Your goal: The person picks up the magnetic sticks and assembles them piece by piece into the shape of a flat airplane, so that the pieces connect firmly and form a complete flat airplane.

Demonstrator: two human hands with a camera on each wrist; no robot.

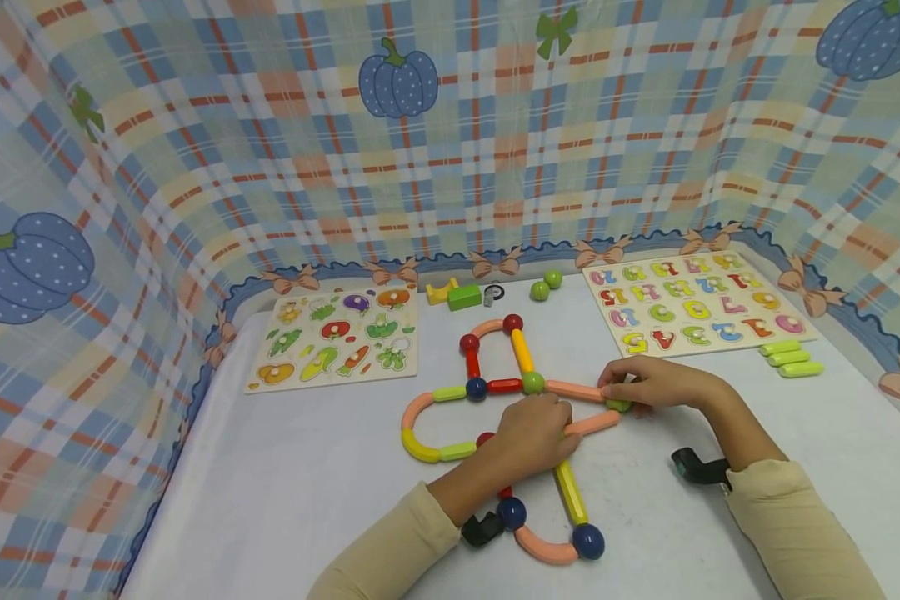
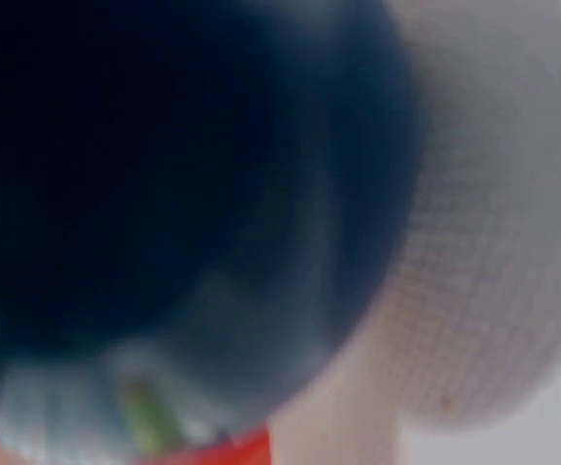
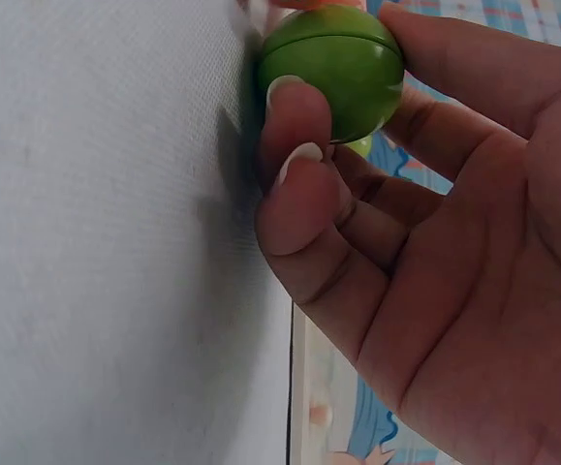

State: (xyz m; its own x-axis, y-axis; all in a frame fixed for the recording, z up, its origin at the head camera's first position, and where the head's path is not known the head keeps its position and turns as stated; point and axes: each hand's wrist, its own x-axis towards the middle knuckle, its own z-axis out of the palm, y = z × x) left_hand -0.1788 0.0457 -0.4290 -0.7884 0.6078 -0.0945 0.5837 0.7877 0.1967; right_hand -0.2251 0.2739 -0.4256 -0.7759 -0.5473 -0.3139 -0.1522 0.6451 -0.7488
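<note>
A flat figure of coloured magnetic sticks and balls lies on the white cloth (image 1: 330, 483). My right hand (image 1: 656, 383) pinches a green ball (image 3: 333, 73) at the figure's right tip, with thumb and fingertips around it. Two pink sticks, an upper one (image 1: 573, 390) and a lower one (image 1: 594, 423), run to this ball. My left hand (image 1: 536, 429) grips the middle of the figure from above, thumb by the lower pink stick's inner end; the joint underneath is hidden. Below that hand, a yellow stick (image 1: 570, 492) leads to a blue ball (image 1: 588, 542). A dark blue ball (image 2: 183, 174) fills much of the left wrist view.
A vegetable puzzle board (image 1: 337, 342) lies at the back left and a number board (image 1: 693, 304) at the back right. Between them are a green block (image 1: 464, 297), a yellow piece (image 1: 441, 291) and two green balls (image 1: 546, 286). Several light green sticks (image 1: 791, 358) lie at right.
</note>
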